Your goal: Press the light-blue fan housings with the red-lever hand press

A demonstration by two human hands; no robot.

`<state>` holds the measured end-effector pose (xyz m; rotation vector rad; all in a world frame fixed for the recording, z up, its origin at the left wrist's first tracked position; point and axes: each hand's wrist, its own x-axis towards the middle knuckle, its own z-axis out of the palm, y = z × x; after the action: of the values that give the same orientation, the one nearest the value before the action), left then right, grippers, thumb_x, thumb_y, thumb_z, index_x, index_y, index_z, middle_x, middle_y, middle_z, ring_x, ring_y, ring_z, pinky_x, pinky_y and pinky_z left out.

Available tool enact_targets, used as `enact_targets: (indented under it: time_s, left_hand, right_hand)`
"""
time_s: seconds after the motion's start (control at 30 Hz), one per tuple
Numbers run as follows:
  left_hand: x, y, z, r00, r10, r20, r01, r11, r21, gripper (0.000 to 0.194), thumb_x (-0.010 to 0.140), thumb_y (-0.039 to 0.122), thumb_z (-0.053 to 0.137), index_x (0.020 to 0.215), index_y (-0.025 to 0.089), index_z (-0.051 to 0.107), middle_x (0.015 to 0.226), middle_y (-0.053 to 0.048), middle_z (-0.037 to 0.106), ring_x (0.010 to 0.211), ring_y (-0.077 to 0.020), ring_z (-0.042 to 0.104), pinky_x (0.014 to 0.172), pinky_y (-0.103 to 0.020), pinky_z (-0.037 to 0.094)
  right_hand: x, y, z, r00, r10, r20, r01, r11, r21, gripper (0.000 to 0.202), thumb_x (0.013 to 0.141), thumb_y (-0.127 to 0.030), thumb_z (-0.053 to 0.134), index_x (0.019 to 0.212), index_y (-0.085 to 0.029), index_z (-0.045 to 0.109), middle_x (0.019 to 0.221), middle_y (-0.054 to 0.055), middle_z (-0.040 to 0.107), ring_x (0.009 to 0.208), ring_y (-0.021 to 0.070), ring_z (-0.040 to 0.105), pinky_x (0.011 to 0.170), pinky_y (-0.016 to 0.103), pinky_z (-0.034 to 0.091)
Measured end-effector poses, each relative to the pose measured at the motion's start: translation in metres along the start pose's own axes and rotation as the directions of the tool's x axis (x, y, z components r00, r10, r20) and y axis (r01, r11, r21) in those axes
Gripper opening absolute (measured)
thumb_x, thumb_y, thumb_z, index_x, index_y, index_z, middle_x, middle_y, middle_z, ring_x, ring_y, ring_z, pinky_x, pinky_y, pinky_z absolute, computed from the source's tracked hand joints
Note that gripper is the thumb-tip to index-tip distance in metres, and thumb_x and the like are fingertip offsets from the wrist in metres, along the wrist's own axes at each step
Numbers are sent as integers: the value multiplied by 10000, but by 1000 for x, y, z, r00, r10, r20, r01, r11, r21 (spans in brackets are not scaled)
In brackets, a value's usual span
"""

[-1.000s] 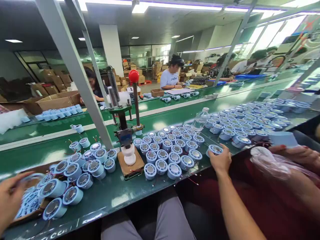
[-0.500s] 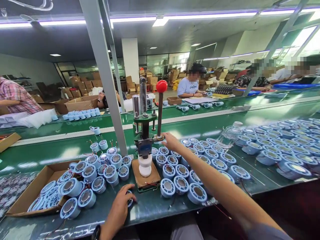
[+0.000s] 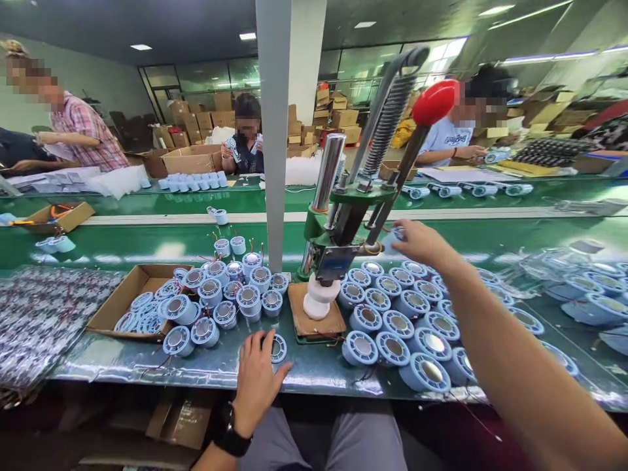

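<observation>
My left hand (image 3: 259, 367), with a dark watch on its wrist, curls around a light-blue round housing (image 3: 279, 349) at the table's front edge. Its thumb and fingers lie on either side of the piece. My right hand (image 3: 424, 243) is stretched out beyond the hand press (image 3: 336, 258) and pinches another light-blue piece (image 3: 392, 241), partly covered by the fingers. The press has a red ball (image 3: 434, 103) on its lever, which leans right. A white rounded block (image 3: 318, 299) is under its ram, on a brown pad (image 3: 297, 304).
Many light-blue housings with metallic discs (image 3: 392, 347) stand right of the press. More are piled on the left beside a cardboard box (image 3: 105, 317) of blue rings. A grey post (image 3: 275, 131) rises behind. Several people work across the green conveyor (image 3: 122, 242).
My view has swung left and down. My right hand has left the press lever's hub and now holds a light-blue piece beside it. My left hand stays at the housing by the front edge.
</observation>
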<state>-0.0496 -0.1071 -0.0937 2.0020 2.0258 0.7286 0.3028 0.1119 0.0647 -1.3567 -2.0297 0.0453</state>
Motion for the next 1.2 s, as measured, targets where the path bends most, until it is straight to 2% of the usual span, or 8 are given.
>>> enact_targets:
  time_s: [0.1,0.17,0.27,0.33,0.47,0.63,0.83,1.2]
  left_hand:
    - [3,1,-3,999,10,53,-11,1000,9,594,806,176,672,1377,223,517,1328,-103,572,1212,-316,487,1030,-503,434]
    - [4,-3,-5,997,48,62,-47,999,-11,664,793,152,671,1417,265,474,1399,-84,537,1256,-324,459,1042,-513,423]
    - [4,-10,-6,997,78,14,-77,997,-29,570,812,183,669,1361,250,532,1385,-82,560,1275,-333,457,1043,-530,422]
    - [4,-16,-5,996,85,-17,-86,994,-68,465,825,195,656,1284,216,588,1315,-91,614,1235,-318,504,1038,-524,437]
    - [0,-27,-15,996,27,-80,-43,977,-211,438,848,271,638,1272,179,582,1277,-116,641,1193,-296,576,1046,-503,461]
    - [-16,-15,-36,999,-23,-40,7,935,-354,547,871,356,615,1377,191,487,1314,-127,622,1166,-274,620,1023,-463,500]
    - [-12,36,-34,979,195,57,-167,933,-320,627,801,179,620,1410,208,473,1338,-115,600,1241,-295,546,1088,-506,437]
    - [-9,44,-17,998,62,21,-50,924,-380,651,744,97,590,1372,239,495,1360,-87,572,1276,-278,506,1125,-516,384]
  right_hand:
    - [-71,-29,-34,980,-77,186,71,997,38,289,788,-210,615,1063,-169,692,976,109,652,855,202,639,789,304,524]
    - [-126,-67,-29,909,-175,378,131,981,141,410,743,-123,559,1114,-243,686,1227,99,603,1074,232,624,898,337,533]
    - [-182,-130,18,780,-261,569,107,951,289,604,615,2,437,1096,-260,690,1346,69,528,1221,210,552,1042,360,472]
    - [-194,-158,59,744,-306,595,84,925,370,590,575,15,418,1025,-235,708,1305,76,542,1219,215,540,1074,394,446]
    - [-193,-171,112,834,-321,449,73,870,487,563,595,33,395,964,-230,730,1392,70,482,1338,243,441,1147,480,357]
    - [-216,-171,145,979,-8,206,-116,802,585,669,748,-88,535,1401,-227,496,1488,121,397,1393,239,411,1153,447,383]
    - [-235,-179,188,986,161,52,-157,761,629,665,717,-94,535,1376,-179,495,1346,115,586,1238,223,588,1079,396,483]
    - [-234,-181,187,978,205,-30,-141,764,629,728,797,-145,602,1484,-177,362,1274,107,646,1150,203,654,999,333,541]
